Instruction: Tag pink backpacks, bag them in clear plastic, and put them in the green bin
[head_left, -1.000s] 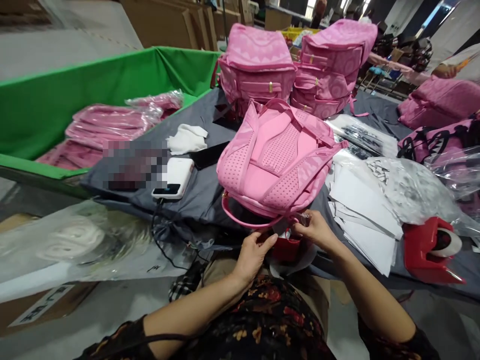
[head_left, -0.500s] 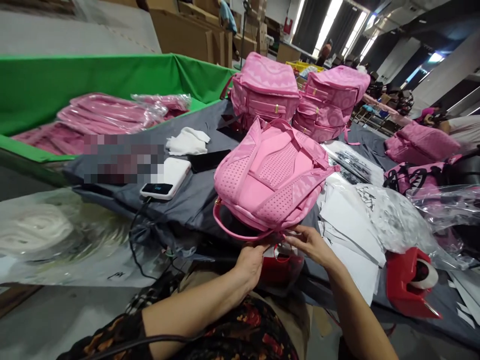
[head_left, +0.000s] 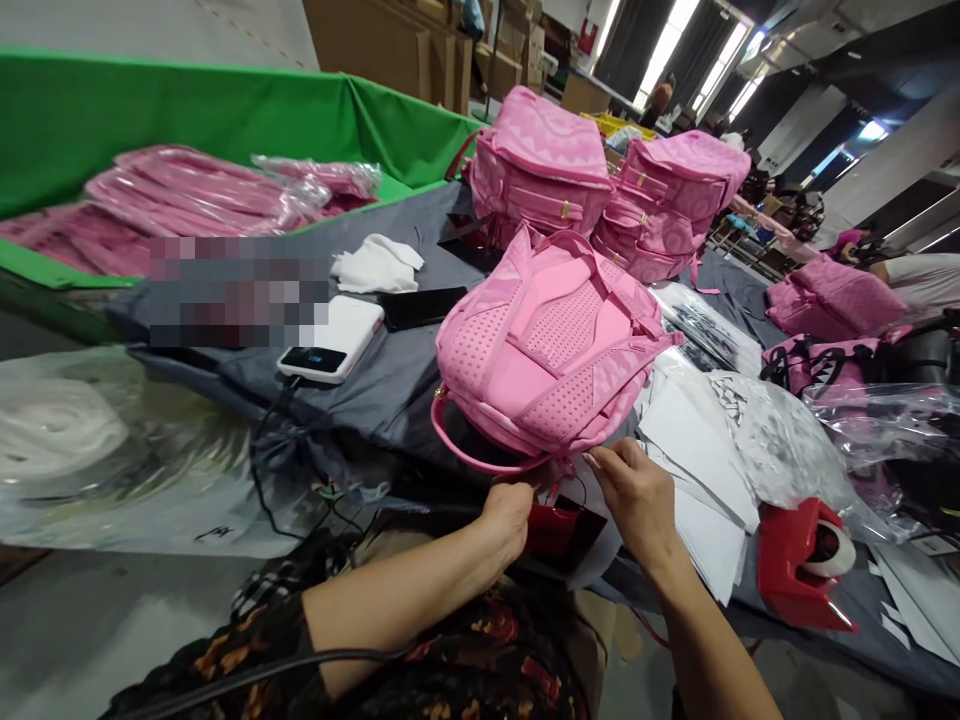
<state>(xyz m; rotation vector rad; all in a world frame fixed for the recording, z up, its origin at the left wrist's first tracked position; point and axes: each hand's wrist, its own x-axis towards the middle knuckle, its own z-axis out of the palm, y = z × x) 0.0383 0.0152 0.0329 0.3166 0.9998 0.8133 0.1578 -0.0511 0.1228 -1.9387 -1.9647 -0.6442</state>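
Head view: pink fabric backpack (head_left: 555,345), perforated straps up, at near edge of grey-cloth-covered counter (head_left: 401,375). Right hand (head_left: 637,495): grip pinched together at backpack's lower rim, held bit too small to tell. Left hand (head_left: 510,515): fingertips hidden, cannot tell grip.

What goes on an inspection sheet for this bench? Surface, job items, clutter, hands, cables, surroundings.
Surface: grey cloth, creased.
Job items: pink backpack, back panel up; red item below its near edge, details unclear.
Clutter: white device, white cloth, paper sheets, clear plastic bag, red tape dispenser.
Hands: left hand and right hand at the backpack's near edge; exact grips unclear.
Cables: black cable from the white device, hanging over the edge; black cord across the left arm.
Surroundings: green-sided bin holding pink items; cardboard behind.
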